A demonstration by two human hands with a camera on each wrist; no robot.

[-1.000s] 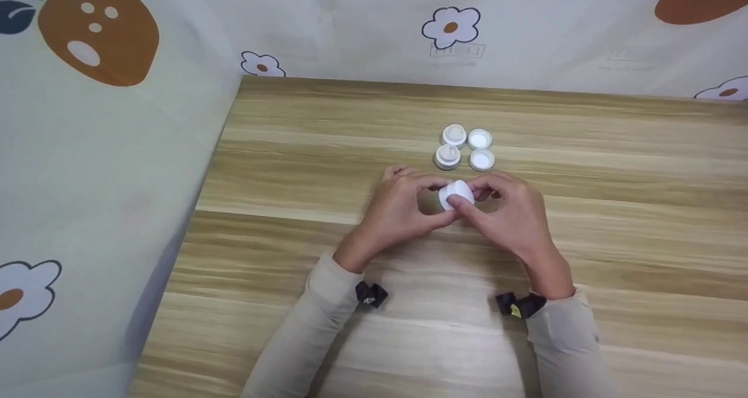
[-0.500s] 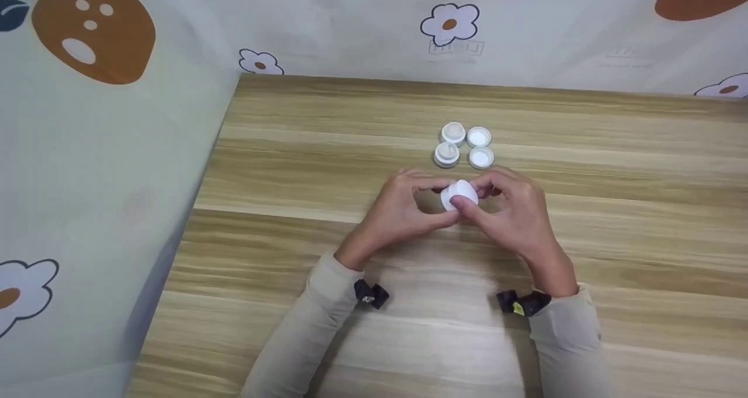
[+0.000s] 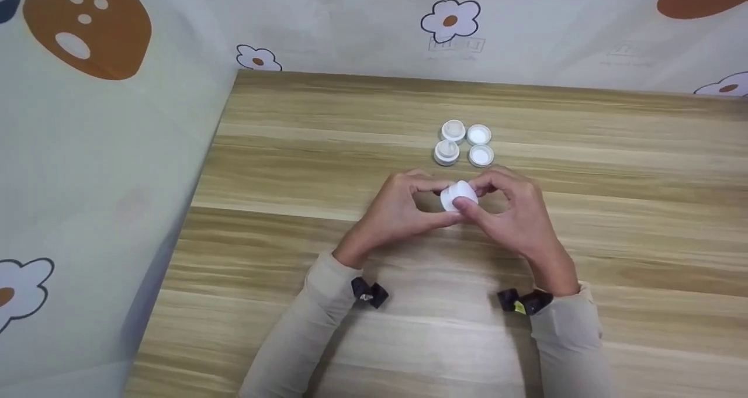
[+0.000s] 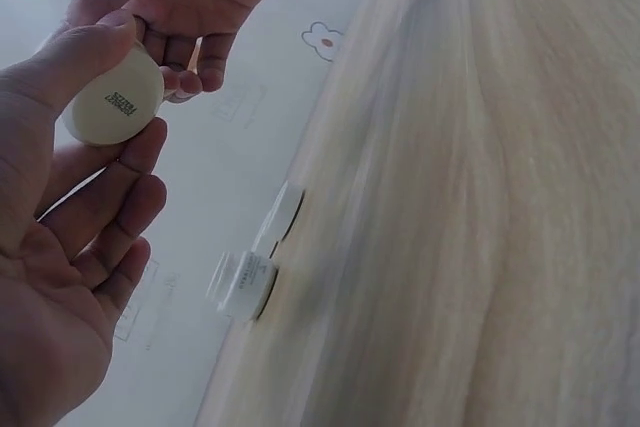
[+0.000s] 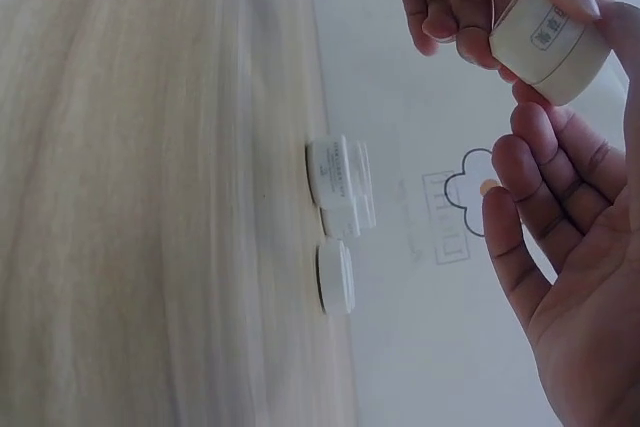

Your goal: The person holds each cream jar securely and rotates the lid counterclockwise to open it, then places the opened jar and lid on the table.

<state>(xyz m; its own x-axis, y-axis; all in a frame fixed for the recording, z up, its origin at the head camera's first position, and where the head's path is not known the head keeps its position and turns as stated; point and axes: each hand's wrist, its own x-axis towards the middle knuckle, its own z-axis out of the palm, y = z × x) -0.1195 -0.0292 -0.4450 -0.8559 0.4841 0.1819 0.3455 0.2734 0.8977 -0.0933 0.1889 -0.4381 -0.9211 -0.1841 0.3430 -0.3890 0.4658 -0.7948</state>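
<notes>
Above the table, both hands hold one small white cosmetic jar [image 3: 456, 196] with its lid on, tilted on its side. My left hand [image 3: 400, 208] pinches the jar's body between thumb and fingers; in the left wrist view the base of the jar [image 4: 118, 102] shows dark printed characters. My right hand [image 3: 511, 217] grips the lid end with thumb and fingers. A printed label is visible on the side of the jar [image 5: 548, 39] in the right wrist view. The fingertips behind the jar are partly hidden in the head view.
Beyond the hands stand two open white jars, a nearer jar [image 3: 447, 153] and a farther jar [image 3: 453, 131]. To their right lie two lids, a nearer lid [image 3: 481, 156] and a farther lid [image 3: 479, 134], insides up. A patterned wall covering [image 3: 350, 24] borders the wooden table [image 3: 280, 170].
The held jar and both hands stay nearly in place, with the right thumb shifting slightly on the lid. The whole head view has drifted a little upward.
</notes>
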